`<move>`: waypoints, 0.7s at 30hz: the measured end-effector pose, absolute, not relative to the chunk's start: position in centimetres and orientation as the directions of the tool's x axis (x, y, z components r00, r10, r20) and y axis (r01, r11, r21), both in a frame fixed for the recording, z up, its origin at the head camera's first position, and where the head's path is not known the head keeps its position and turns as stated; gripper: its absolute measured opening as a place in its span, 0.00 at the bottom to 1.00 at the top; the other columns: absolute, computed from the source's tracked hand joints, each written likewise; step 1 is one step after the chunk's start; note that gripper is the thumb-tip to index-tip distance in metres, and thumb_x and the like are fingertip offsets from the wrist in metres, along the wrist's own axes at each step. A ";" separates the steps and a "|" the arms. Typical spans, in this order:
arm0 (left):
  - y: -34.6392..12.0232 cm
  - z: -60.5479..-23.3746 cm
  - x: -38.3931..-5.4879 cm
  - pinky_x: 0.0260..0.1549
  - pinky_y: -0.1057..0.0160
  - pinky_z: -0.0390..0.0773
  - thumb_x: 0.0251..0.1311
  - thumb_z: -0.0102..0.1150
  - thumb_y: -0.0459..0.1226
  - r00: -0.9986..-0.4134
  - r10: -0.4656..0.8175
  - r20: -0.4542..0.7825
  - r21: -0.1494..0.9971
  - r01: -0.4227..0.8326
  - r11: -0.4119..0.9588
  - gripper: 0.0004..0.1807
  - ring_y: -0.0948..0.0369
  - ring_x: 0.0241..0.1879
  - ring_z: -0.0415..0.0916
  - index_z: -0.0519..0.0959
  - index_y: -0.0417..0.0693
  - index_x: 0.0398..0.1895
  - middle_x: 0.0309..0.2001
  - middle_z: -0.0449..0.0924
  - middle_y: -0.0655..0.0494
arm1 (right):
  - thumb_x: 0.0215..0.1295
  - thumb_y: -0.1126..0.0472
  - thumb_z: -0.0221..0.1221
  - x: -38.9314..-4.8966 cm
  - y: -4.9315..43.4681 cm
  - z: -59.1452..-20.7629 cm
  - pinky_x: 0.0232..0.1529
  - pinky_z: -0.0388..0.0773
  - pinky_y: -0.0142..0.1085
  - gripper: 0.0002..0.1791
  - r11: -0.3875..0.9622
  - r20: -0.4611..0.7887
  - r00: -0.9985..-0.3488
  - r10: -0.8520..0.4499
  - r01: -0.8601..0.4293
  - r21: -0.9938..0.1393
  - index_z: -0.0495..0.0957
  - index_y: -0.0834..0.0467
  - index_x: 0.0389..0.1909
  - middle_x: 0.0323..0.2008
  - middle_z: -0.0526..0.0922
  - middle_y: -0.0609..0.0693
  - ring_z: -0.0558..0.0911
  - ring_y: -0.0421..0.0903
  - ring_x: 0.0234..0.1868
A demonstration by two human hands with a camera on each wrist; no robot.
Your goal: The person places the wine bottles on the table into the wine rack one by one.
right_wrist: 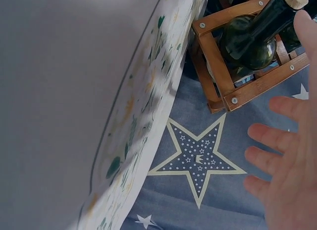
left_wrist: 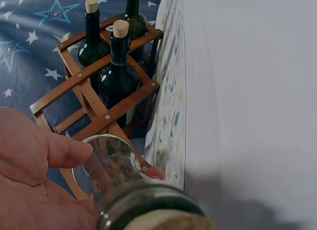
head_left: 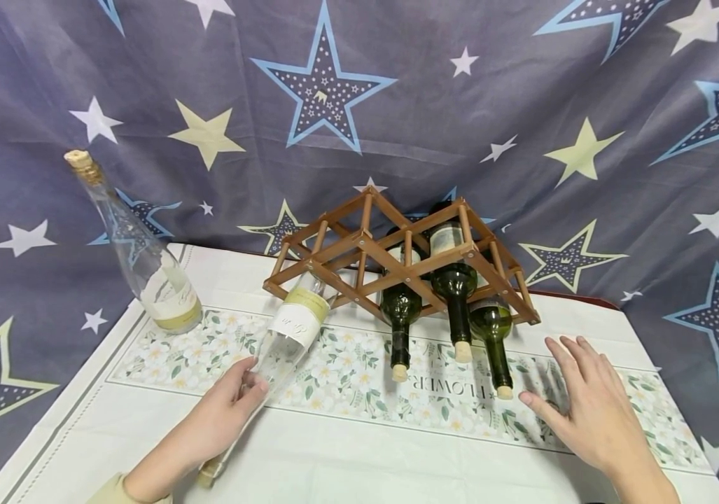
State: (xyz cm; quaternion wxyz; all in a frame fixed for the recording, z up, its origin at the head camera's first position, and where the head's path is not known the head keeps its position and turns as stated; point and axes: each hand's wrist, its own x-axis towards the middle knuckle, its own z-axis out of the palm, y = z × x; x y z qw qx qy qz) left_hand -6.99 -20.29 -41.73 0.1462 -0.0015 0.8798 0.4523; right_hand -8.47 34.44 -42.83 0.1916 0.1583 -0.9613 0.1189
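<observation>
My left hand [head_left: 223, 409] grips a clear glass bottle [head_left: 283, 350] round its shoulder, thumb on top. The bottle lies tilted, its corked neck [head_left: 208, 469] towards me and its base end inside the left part of a wooden wine rack [head_left: 364, 241]. Its label is white and yellow-green. Three dark green corked bottles lie in the rack: one in the middle [head_left: 400, 308], one higher [head_left: 458, 287] and one low at the right [head_left: 493, 329]. My right hand [head_left: 592, 406] hovers with spread fingers beside the low right bottle, holding nothing.
Another clear corked bottle [head_left: 164, 287] stands upright at the left end of the table [head_left: 372, 465]. A white cloth with a flowered band covers the table. Behind the rack hangs a grey-blue curtain [head_left: 435, 119] printed with stars.
</observation>
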 end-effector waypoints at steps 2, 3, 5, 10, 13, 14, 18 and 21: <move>-20.2 -41.6 -7.1 0.60 0.40 0.78 0.83 0.49 0.46 -0.956 0.136 -0.259 0.804 -0.136 0.579 0.39 0.42 0.62 0.75 0.50 0.27 0.81 0.67 0.72 0.35 | 0.61 0.37 0.73 -8.5 34.4 -42.9 0.83 0.40 0.56 0.54 0.920 0.413 -0.873 -0.260 -0.354 -0.167 0.61 0.54 0.82 0.73 0.66 0.68 0.59 0.71 0.77; -20.1 -41.6 -7.2 0.62 0.37 0.76 0.83 0.49 0.46 -0.956 0.137 -0.260 0.807 -0.137 0.575 0.39 0.39 0.65 0.74 0.50 0.27 0.81 0.68 0.71 0.34 | 0.60 0.37 0.73 -8.5 34.4 -42.9 0.83 0.41 0.56 0.54 0.920 0.417 -0.871 -0.261 -0.356 -0.167 0.62 0.54 0.82 0.73 0.67 0.68 0.60 0.71 0.77; -19.9 -41.5 -7.4 0.65 0.34 0.73 0.83 0.48 0.45 -0.955 0.142 -0.261 0.813 -0.138 0.566 0.39 0.34 0.69 0.70 0.49 0.27 0.81 0.70 0.69 0.32 | 0.60 0.37 0.73 -8.5 34.4 -42.9 0.83 0.41 0.55 0.54 0.918 0.422 -0.867 -0.264 -0.360 -0.165 0.62 0.54 0.82 0.73 0.67 0.68 0.60 0.71 0.77; -19.5 -41.4 -7.8 0.66 0.34 0.71 0.83 0.48 0.43 -0.956 0.144 -0.256 0.831 -0.142 0.537 0.38 0.37 0.69 0.69 0.49 0.27 0.81 0.69 0.70 0.34 | 0.60 0.37 0.73 -8.5 34.5 -43.0 0.83 0.39 0.55 0.54 0.918 0.425 -0.865 -0.265 -0.362 -0.165 0.61 0.54 0.82 0.72 0.67 0.69 0.59 0.70 0.78; -19.2 -41.3 -7.9 0.68 0.33 0.69 0.82 0.48 0.41 -0.959 0.143 -0.246 0.841 -0.137 0.524 0.37 0.37 0.69 0.69 0.48 0.27 0.81 0.68 0.70 0.34 | 0.60 0.37 0.73 -8.5 34.6 -43.0 0.83 0.39 0.54 0.54 0.917 0.427 -0.865 -0.265 -0.363 -0.166 0.61 0.54 0.82 0.72 0.67 0.69 0.59 0.70 0.78; -19.1 -41.3 -8.0 0.68 0.33 0.68 0.82 0.48 0.41 -0.960 0.145 -0.241 0.844 -0.134 0.520 0.37 0.37 0.70 0.68 0.48 0.27 0.81 0.68 0.70 0.34 | 0.60 0.37 0.73 -8.5 34.6 -43.0 0.83 0.39 0.54 0.54 0.916 0.429 -0.864 -0.265 -0.364 -0.166 0.62 0.55 0.82 0.72 0.67 0.69 0.59 0.70 0.78; -18.8 -41.3 -8.3 0.69 0.34 0.68 0.82 0.49 0.39 -0.963 0.151 -0.225 0.857 -0.122 0.500 0.37 0.37 0.69 0.69 0.48 0.26 0.81 0.68 0.71 0.33 | 0.60 0.37 0.73 -8.5 34.6 -43.0 0.83 0.40 0.55 0.54 0.915 0.434 -0.860 -0.267 -0.367 -0.165 0.62 0.55 0.82 0.72 0.67 0.69 0.60 0.71 0.77; -18.6 -41.3 -8.5 0.69 0.35 0.69 0.82 0.49 0.38 -0.962 0.157 -0.224 0.867 -0.123 0.482 0.37 0.36 0.69 0.69 0.48 0.26 0.81 0.68 0.71 0.34 | 0.59 0.37 0.73 -8.5 34.7 -43.0 0.83 0.41 0.55 0.54 0.916 0.434 -0.861 -0.266 -0.365 -0.163 0.63 0.55 0.81 0.72 0.68 0.69 0.61 0.72 0.76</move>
